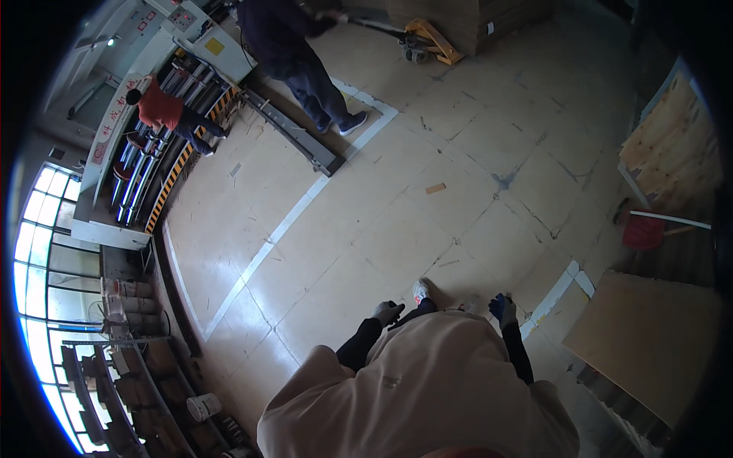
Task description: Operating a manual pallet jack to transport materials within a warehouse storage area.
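My left hand, in a grey glove with a darker finger side, hangs in front of my body with its fingers curled in. No held thing shows in it. My right hand hangs out to the right, also gloved, with dark blue over the curled fingers; nothing can be made out in it. Both hands are over the tiled floor and touch no object. One of my shoes shows between them.
A person in dark clothes grips the handle of a yellow pallet jack. Another in red leans at a large roller machine. A metal rail lies ahead. Stacked brown board stands right; shelving stands left.
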`<state>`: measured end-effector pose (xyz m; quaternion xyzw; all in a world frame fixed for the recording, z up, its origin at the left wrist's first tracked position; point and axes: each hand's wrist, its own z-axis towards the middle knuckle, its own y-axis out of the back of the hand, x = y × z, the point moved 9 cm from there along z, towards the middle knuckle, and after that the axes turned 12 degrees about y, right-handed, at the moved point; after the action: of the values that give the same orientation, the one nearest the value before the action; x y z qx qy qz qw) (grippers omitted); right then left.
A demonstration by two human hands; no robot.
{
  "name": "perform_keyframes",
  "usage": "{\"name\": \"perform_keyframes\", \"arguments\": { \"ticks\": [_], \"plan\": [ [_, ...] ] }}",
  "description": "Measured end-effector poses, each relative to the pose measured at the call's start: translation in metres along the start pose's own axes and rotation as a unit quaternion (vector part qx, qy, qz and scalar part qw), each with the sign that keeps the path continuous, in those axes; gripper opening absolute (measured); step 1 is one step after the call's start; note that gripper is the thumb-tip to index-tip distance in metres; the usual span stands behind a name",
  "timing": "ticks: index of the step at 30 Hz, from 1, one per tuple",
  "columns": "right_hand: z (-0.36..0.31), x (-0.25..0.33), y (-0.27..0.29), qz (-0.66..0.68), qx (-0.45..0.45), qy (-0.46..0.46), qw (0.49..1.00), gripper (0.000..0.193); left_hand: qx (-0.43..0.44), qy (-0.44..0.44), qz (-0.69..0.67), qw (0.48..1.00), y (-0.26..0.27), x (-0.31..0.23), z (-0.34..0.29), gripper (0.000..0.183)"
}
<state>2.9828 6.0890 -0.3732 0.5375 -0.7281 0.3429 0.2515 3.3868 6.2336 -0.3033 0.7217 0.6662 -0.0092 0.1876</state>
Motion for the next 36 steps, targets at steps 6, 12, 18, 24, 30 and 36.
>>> {"name": "perform_keyframes", "arguments": {
  "ticks": [6, 12, 18, 24, 30, 36],
  "plan": [
    [0.000, 0.002, -0.001, -0.008, -0.008, -0.005, 1.000, 0.027, -0.006, -0.024, -0.013, 1.000, 0.000, 0.003, 0.007, 0.043],
    [0.005, -0.004, -0.001, 0.000, 0.003, 0.000, 1.000, 0.020, -0.005, -0.026, 0.016, 1.000, 0.004, 0.005, 0.011, 0.043],
    [0.006, -0.002, -0.007, 0.055, -0.001, -0.016, 0.998, 0.015, -0.004, -0.031, 0.017, 0.999, 0.007, -0.003, 0.000, 0.044],
    [0.015, -0.009, -0.008, 0.073, 0.040, -0.024, 0.996, 0.018, -0.010, -0.031, 0.038, 0.999, 0.013, -0.011, -0.001, 0.042],
    [0.010, -0.011, -0.008, 0.068, 0.032, -0.028, 0.997, 0.019, -0.008, -0.014, 0.029, 0.999, 0.012, -0.006, -0.001, 0.042],
    [0.008, -0.007, -0.008, 0.046, 0.031, -0.029, 0.998, 0.017, -0.015, -0.016, 0.028, 0.999, 0.008, -0.001, -0.001, 0.044]
  ]
}}
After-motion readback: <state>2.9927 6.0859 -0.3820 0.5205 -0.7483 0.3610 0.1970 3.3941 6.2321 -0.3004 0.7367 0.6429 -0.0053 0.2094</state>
